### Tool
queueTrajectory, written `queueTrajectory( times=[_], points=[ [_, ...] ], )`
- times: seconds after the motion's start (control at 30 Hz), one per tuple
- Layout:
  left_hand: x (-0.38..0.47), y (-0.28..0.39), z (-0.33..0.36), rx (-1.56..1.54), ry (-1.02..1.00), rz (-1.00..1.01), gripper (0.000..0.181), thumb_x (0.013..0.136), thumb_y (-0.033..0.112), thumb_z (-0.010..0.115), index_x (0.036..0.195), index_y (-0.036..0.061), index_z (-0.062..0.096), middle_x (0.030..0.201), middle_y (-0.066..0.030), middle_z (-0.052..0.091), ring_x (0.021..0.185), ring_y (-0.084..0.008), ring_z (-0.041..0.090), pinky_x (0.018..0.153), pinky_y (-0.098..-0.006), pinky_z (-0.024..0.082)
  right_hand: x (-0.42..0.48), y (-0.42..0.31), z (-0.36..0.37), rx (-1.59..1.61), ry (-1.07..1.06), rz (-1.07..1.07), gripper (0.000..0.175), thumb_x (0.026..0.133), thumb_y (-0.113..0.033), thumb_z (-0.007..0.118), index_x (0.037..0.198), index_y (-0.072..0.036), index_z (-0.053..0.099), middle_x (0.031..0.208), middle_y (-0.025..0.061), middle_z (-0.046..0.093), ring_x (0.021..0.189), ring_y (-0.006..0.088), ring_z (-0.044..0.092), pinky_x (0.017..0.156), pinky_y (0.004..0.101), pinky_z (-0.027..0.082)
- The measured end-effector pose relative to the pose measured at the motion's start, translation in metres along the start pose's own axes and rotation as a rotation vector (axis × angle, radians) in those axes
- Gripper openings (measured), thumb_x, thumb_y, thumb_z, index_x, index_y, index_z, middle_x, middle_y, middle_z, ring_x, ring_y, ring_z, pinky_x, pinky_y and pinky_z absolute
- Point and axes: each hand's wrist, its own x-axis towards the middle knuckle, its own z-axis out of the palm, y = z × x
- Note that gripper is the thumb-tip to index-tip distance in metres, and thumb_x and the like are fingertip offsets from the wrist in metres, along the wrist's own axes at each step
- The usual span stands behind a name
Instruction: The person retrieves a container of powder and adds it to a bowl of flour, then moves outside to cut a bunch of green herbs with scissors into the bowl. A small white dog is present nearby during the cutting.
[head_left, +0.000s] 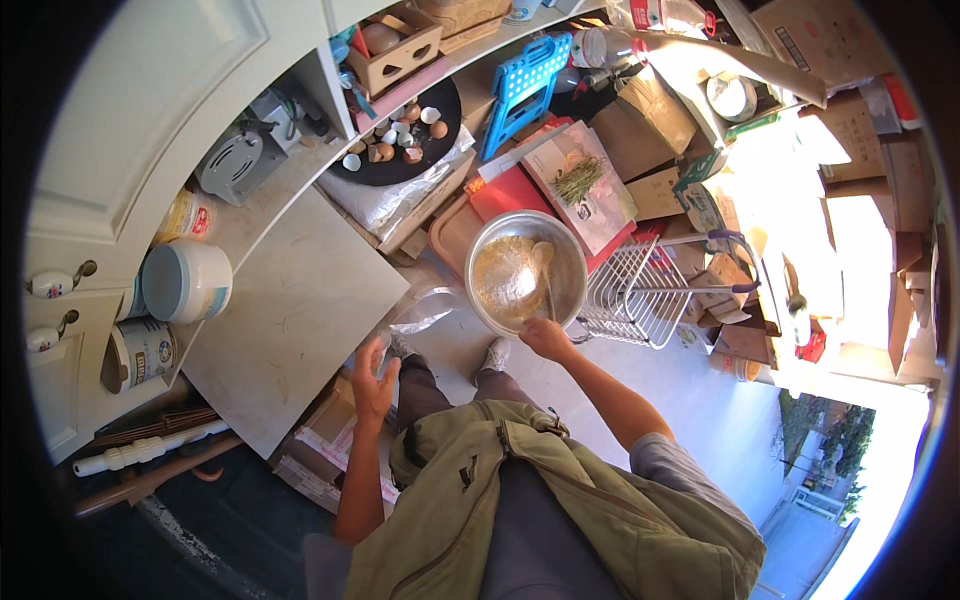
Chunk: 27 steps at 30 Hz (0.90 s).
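Observation:
A steel bowl (576, 259) stands before me, holding a yellowish mixture (502, 274) with a white powdery patch on top. In it leans a wooden spoon (543, 253), its handle running down to the near rim. My right hand (546, 337) is at that rim, fingers curled; whether it grips the rim, the spoon handle or both I cannot tell. My left hand (373, 379) is raised with fingers apart, left of the bowl, near a clear plastic bag (424, 311). Nothing solid shows in its palm.
A wire cart (637, 292) stands right of the bowl. Beyond are a box lid with dried herbs (579, 180), a folded blue stool (525, 94) and a black tray with eggshells (442, 161). A grey board (292, 315) lies left; cardboard boxes (652, 112) crowd the right.

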Motion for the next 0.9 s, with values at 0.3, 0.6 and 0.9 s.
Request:
queueTrajectory(
  times=[0.3, 0.6, 0.9],
  points=[
    [-0.047, -0.110, 0.209, -0.114, -0.434, -0.452, 0.050, 0.087, 0.021, 0.081, 0.126, -0.0053, 0.062, 0.101, -0.0141, 0.071, 0.079, -0.0154, 0.066, 0.077, -0.0298, 0.056, -0.008, 0.173, 0.027, 0.161, 0.043, 0.189, 0.044, 0.084, -0.031, 0.068, 0.118, -0.004, 0.069, 0.101, 0.0190, 0.074, 0.101, 0.0378, 0.069, 0.090, 0.0492, 0.054],
    [0.001, -0.167, 0.328, -0.302, -0.337, -1.047, 0.066, 0.090, 0.031, 0.080, 0.138, -0.0008, 0.049, 0.116, -0.0114, 0.065, 0.088, -0.0178, 0.065, 0.086, -0.0357, 0.057, 0.061, 0.190, 0.036, 0.079, 0.233, 0.178, 0.047, 0.083, -0.026, 0.069, 0.125, -0.008, 0.055, 0.114, 0.0169, 0.067, 0.111, 0.0390, 0.062, 0.091, 0.0509, 0.052],
    [0.037, -0.210, 0.383, -0.716, -0.139, -1.140, 0.058, 0.089, 0.006, 0.074, 0.141, 0.0101, 0.049, 0.133, -0.0092, 0.059, 0.118, -0.0291, 0.062, 0.098, -0.0465, 0.055, 0.130, 0.239, 0.083, -0.018, 0.210, 0.313, 0.057, 0.083, -0.021, 0.065, 0.135, -0.005, 0.047, 0.107, 0.0202, 0.069, 0.101, 0.0426, 0.067, 0.086, 0.0520, 0.054]
  ],
)
